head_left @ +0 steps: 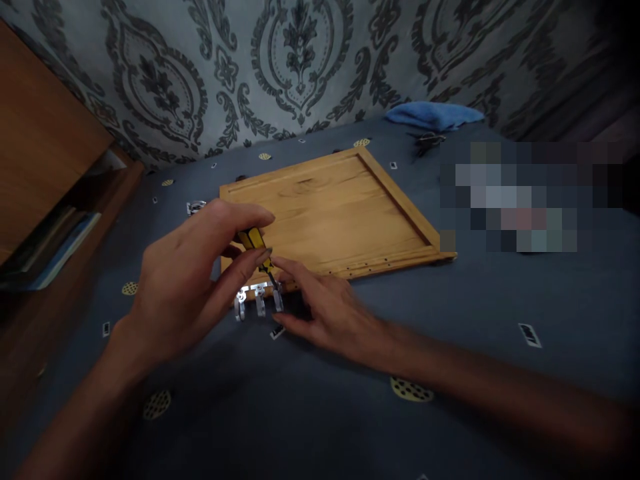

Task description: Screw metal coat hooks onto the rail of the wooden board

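A screwdriver with a yellow and black handle (257, 241) is gripped in my left hand (185, 267), fingers and thumb around the handle. Its shaft points down to the rightmost of several silver metal hooks (261, 301), at the near edge of a framed wooden board (325, 207). My right hand (335, 310) comes in from the right, its index finger at the board's edge and its thumb below, with that rightmost hook between them. Small dark holes run along the near edge of the board, which lies flat. The screwdriver's tip is too small to make out.
Another silver metal piece (197, 207) lies left of the board. Behind and to the right are a blue cloth (434, 115) and a dark object (427, 142). A wooden cabinet (45, 133) stands at left. The patterned dark bedspread (475, 393) carries everything; a blurred patch covers the right side.
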The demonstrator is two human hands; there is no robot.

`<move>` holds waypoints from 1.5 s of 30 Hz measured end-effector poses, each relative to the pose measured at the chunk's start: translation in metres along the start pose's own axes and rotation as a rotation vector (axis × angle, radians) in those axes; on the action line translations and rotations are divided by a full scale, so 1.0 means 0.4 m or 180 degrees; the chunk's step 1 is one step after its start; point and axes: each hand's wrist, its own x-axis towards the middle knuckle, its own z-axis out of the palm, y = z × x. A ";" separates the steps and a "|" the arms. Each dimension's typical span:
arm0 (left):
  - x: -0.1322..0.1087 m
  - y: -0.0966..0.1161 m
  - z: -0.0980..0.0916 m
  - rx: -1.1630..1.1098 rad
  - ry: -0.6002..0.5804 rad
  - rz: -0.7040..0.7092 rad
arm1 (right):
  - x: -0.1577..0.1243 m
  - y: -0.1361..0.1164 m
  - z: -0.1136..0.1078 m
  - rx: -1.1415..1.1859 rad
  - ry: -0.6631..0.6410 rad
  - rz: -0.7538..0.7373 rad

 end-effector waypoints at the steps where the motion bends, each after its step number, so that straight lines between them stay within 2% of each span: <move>1: 0.000 0.001 0.001 -0.0012 0.0013 0.0006 | 0.000 0.001 0.000 0.0006 0.0025 -0.0016; 8: 0.001 0.004 0.008 -0.0078 -0.0012 -0.0075 | -0.001 0.005 0.001 0.0053 0.0012 -0.0025; 18: -0.011 0.007 0.031 -0.1014 0.0199 -0.0878 | 0.003 -0.006 -0.012 0.0069 -0.0129 0.0112; 24: -0.009 0.010 0.029 -0.1085 0.0167 -0.0957 | -0.005 -0.006 -0.021 0.0293 -0.0089 0.0084; 33: -0.010 0.011 0.025 -0.1041 0.0113 -0.0882 | -0.010 -0.011 -0.025 0.1511 0.0090 0.0401; 45: -0.011 0.009 0.022 -0.1127 0.0029 -0.0908 | -0.010 -0.004 -0.019 0.1386 0.0046 0.0228</move>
